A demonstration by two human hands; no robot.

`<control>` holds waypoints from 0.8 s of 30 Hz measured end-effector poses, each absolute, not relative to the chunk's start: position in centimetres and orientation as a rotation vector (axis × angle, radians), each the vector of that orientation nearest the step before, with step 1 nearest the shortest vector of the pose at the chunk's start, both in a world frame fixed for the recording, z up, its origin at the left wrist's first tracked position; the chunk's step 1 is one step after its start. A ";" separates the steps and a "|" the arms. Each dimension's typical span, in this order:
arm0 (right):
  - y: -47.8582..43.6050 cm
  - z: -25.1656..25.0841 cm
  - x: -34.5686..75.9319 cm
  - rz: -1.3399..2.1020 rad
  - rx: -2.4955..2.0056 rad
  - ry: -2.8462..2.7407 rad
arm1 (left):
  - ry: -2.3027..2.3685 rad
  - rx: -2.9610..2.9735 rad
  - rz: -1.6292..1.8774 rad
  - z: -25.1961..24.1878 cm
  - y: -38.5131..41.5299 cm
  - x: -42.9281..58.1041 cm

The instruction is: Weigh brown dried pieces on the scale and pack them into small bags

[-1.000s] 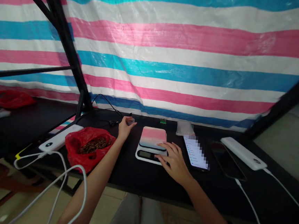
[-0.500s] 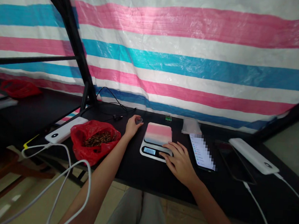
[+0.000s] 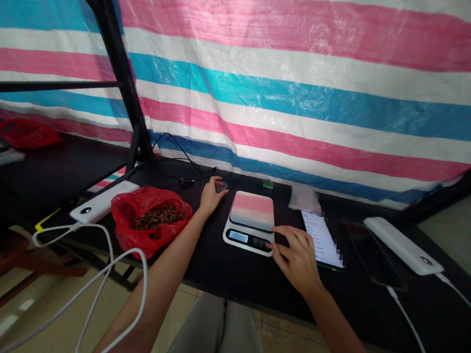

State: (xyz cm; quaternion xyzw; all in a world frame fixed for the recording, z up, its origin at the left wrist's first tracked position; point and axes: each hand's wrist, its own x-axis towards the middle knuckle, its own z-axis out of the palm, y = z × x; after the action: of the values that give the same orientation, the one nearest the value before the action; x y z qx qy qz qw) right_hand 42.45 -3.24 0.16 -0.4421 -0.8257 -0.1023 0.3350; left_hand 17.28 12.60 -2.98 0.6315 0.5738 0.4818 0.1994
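Observation:
My left hand (image 3: 211, 197) is closed around a small clear cup (image 3: 221, 187) at the back of the black table, just left of the scale. The white digital kitchen scale (image 3: 248, 249) has a pink-to-blue plate (image 3: 253, 210) with nothing on it, and its lit display (image 3: 238, 236) shows a row of digits. At the scale's right edge, my right hand (image 3: 297, 253) has its fingers apart, the fingertips touching or very near the corner by the buttons. A red plastic bag (image 3: 147, 240) of brown beans or nuts (image 3: 158, 216) lies open beside my left forearm.
Right of the scale lie a lit phone (image 3: 323, 239), a clear plastic packet (image 3: 304, 198), a dark phone (image 3: 372, 254) and a white power bank (image 3: 402, 246). Green batteries (image 3: 268, 184) sit behind. Another power bank (image 3: 103, 202) with a looping white cable (image 3: 143, 284) is at left.
My right hand has drawn back rightward from the scale's buttons to its right edge. My left hand still holds the cup in about the same place. The camera view has shifted slightly.

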 end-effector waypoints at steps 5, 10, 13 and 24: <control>-3.3 0.1 42.5 -0.270 -1.163 -2.164 | 1.609 1.781 1.335 -2.9 12.5 17.4; -3.0 0.1 42.3 -0.184 -1.202 -2.213 | 1.602 1.794 1.336 -2.9 12.5 17.5; -2.7 0.2 42.1 -0.145 -1.217 -2.243 | 1.591 1.808 1.335 -3.0 12.5 17.5; -2.7 0.0 42.1 -0.188 -1.196 -2.224 | 1.593 1.793 1.330 -2.9 12.4 17.5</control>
State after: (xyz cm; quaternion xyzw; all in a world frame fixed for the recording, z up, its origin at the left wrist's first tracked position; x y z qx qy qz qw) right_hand 42.13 -2.72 0.03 -0.4505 -0.8378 -0.0707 0.3001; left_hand 17.45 12.37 -2.87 0.6409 0.5693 0.4753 0.1982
